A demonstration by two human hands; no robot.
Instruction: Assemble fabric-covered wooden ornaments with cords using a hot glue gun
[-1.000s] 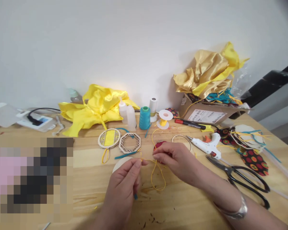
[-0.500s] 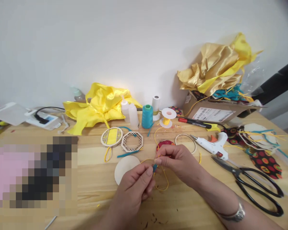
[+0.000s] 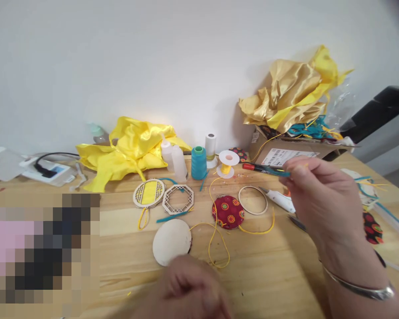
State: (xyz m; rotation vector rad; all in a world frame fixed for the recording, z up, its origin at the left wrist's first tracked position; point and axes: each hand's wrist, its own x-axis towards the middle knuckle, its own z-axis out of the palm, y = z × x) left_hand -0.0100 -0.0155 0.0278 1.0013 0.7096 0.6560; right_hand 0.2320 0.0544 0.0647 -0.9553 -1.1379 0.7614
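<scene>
My right hand [image 3: 322, 199] is raised over the right side of the table, thumb and fingers pinching a thin teal tassel [image 3: 281, 173] that points left. A bit of yellow cord shows above those fingertips. Low in the middle, my left hand [image 3: 193, 288] is smeared by motion, its fingers curled and partly out of view. Just beyond it lies a round cream disc [image 3: 171, 241], from which a looped yellow cord [image 3: 228, 257] runs to a white spool [image 3: 228, 163]. A red patterned fabric disc [image 3: 228, 212] and a thin wooden ring [image 3: 252, 200] lie between the hands.
A round lattice frame [image 3: 149, 193] and an octagonal frame [image 3: 178, 199] lie left of centre. Behind stand a teal thread cone [image 3: 198, 164] and squeeze bottles [image 3: 178, 164]. A glue gun [image 3: 279, 200] and black-handled scissors are partly behind my right arm, near a cardboard box [image 3: 262, 148].
My hands have parted. The right one has moved right and up with the teal tassel; the left has dropped toward the bottom edge. The red fabric disc is uncovered. The view has shifted slightly.
</scene>
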